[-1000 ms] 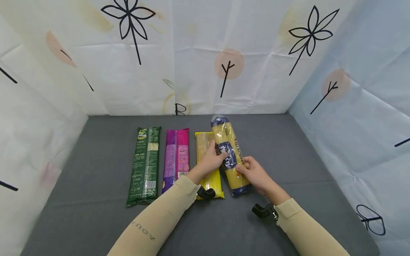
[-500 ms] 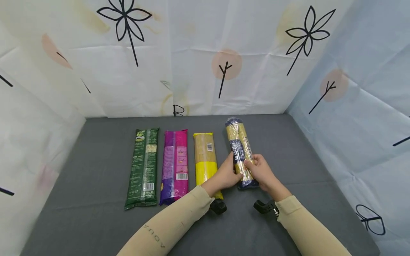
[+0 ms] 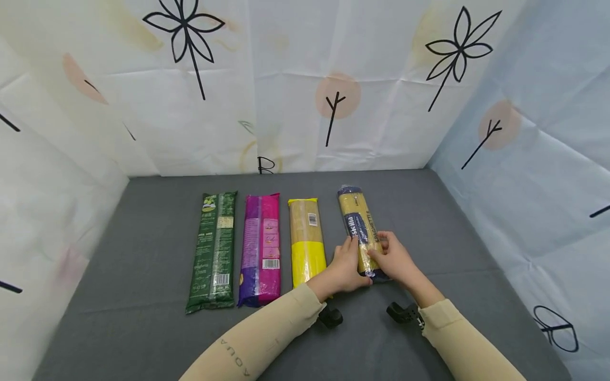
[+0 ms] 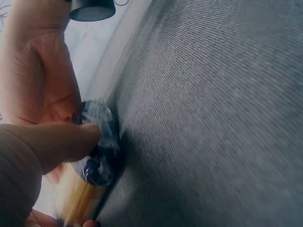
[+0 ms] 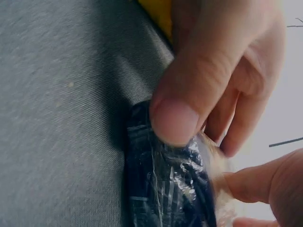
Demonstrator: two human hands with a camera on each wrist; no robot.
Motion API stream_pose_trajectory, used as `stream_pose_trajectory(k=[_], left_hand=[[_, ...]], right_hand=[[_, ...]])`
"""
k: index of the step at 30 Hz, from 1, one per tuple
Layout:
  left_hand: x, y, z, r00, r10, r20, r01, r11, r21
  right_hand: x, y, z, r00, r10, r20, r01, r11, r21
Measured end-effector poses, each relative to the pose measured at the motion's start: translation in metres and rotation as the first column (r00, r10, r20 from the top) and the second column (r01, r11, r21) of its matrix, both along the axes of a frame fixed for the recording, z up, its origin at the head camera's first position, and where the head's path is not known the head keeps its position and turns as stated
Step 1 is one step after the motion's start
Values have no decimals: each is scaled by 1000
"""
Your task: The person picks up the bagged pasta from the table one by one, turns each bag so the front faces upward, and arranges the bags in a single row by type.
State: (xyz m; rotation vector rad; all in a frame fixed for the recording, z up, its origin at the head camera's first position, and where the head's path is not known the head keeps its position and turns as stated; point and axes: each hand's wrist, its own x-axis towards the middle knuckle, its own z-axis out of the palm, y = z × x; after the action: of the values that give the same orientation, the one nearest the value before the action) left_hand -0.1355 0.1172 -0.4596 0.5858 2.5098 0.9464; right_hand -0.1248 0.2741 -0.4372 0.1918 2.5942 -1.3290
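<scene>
A pack of spaghetti (image 3: pixel 355 211) in clear wrap with a dark blue label lies on the grey tabletop, rightmost in a row of packs. Both hands hold its near half. My left hand (image 3: pixel 345 267) has its fingers along the left side, and in the left wrist view its thumb (image 4: pixel 71 142) presses the blue near end (image 4: pixel 97 165). From the right, my right hand (image 3: pixel 394 257) grips the pack with the thumb over its top. The right wrist view shows the crinkled blue end (image 5: pixel 165 184) close up, right at the cloth.
Left of it lie a yellow pack (image 3: pixel 307 254), partly behind the left forearm, a magenta and purple pack (image 3: pixel 260 248) and a green pack (image 3: pixel 212 254), roughly parallel. Printed white curtains (image 3: pixel 295 106) border the grey table (image 3: pixel 143 264) at the back and sides.
The spaghetti pack has moved right, off the yellow pack, and come down onto the table beside it. My left hand has slid down to its near end; the right hand has shifted slightly right.
</scene>
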Motion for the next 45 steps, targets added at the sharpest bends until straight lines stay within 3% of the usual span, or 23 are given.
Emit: stream_pose_trajectory(k=[4, 10, 16, 22, 28, 31, 37, 41, 45], left_hand=[[-5, 8, 2, 999, 25, -24, -25, 1000, 0], [-20, 19, -1, 991, 118, -63, -110, 986, 124], [-36, 19, -4, 971, 233, -54, -214, 947, 239], [-43, 18, -4, 976, 217, -10, -208, 947, 244], [-41, 15, -7, 985, 169, 29, -171, 952, 253], [-38, 8, -6, 981, 181, 64, -191, 935, 298], [-41, -16, 4, 960, 271, 67, -276, 883, 380], [-48, -37, 13, 953, 298, 50, -292, 864, 411], [-59, -61, 16, 953, 301, -7, -273, 872, 406]], right_hand=[[-3, 2, 4, 1000, 24, -14, -22, 994, 105], [-28, 3, 1, 998, 22, -65, -7, 973, 230], [-52, 1, -2, 997, 10, -80, 6, 983, 185], [-61, -1, 0, 999, -18, -41, 25, 984, 177], [-59, 3, -2, 998, -12, -59, 24, 978, 207], [-55, 4, -4, 994, -1, -113, 32, 962, 269], [-41, 0, -6, 967, -56, -249, 141, 930, 339], [-33, -9, -1, 938, -49, -343, 159, 940, 301], [-24, -22, 6, 941, -15, -338, 98, 968, 230]])
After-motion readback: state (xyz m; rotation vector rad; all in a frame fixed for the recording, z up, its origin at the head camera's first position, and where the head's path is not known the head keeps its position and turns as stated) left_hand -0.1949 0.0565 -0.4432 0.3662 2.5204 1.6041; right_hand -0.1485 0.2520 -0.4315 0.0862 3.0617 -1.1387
